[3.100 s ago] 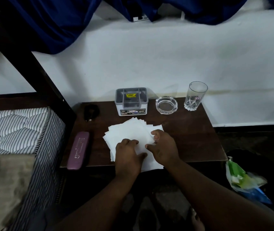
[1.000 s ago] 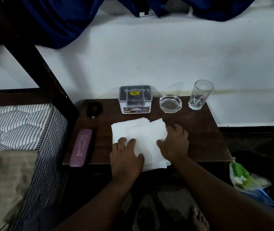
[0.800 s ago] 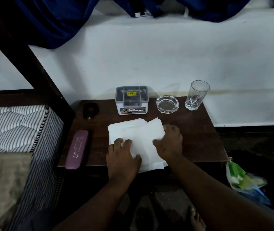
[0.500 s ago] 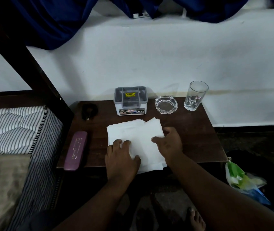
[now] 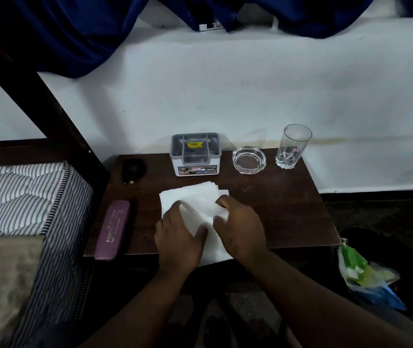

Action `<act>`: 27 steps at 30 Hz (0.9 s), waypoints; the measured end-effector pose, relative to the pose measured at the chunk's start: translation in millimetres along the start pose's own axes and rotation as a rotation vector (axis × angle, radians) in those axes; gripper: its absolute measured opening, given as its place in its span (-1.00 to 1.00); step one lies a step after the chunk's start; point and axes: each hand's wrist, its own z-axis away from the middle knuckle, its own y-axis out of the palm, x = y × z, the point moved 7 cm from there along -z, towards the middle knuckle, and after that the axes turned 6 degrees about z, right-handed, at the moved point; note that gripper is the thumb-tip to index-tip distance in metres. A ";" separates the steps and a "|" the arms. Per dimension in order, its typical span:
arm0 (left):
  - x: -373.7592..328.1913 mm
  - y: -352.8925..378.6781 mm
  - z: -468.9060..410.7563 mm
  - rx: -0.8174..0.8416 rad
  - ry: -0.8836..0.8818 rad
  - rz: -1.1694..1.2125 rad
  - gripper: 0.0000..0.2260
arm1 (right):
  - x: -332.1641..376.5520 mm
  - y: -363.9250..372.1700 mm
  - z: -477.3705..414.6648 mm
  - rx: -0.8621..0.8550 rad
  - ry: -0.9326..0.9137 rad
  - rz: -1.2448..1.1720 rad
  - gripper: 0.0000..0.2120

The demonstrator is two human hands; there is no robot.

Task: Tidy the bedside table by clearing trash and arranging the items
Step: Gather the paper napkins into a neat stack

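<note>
A stack of white paper napkins (image 5: 195,199) lies at the front middle of the dark wooden bedside table (image 5: 288,212). My left hand (image 5: 177,237) presses flat on the stack's left half. On the right side, my right hand (image 5: 240,227) pinches the napkins' edge, fingers curled over it. Behind the stack stands a grey-and-white holder box (image 5: 195,154). A glass ashtray (image 5: 249,160) and an upright drinking glass (image 5: 293,146) sit at the back right. A purple glasses case (image 5: 112,229) lies along the left front edge, and a small black object (image 5: 133,167) rests at the back left.
A striped mattress (image 5: 24,197) with a beige cloth (image 5: 2,285) adjoins the table on the left, beside a dark bed post (image 5: 49,106). A plastic bag of trash (image 5: 366,275) sits on the floor at the right. White wall and blue curtain (image 5: 80,31) stand behind.
My right hand has slid inward from the stack's right edge and curled onto the napkins, closer to my left hand. The napkins are squared into a tighter stack than 3 s ago.
</note>
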 end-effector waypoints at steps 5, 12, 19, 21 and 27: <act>6.4 -13.8 -10.4 -0.127 -0.105 0.443 -0.18 | -22.6 7.5 -7.9 0.106 0.340 -0.729 -0.67; 39.1 1.9 -13.5 0.050 -0.428 0.726 -0.42 | -47.2 29.3 -5.3 0.251 0.519 -0.767 -0.66; 19.1 -9.8 -12.0 0.108 -0.100 0.065 -0.59 | -44.4 25.1 -7.3 0.185 0.307 -0.011 -0.63; 15.3 -10.3 -10.6 0.106 -0.080 0.041 -0.62 | -46.0 24.2 -6.7 0.173 0.307 0.076 -0.59; 14.7 -11.3 -11.6 0.086 -0.077 0.027 -0.69 | -49.5 25.0 -13.6 0.152 0.310 0.085 -0.37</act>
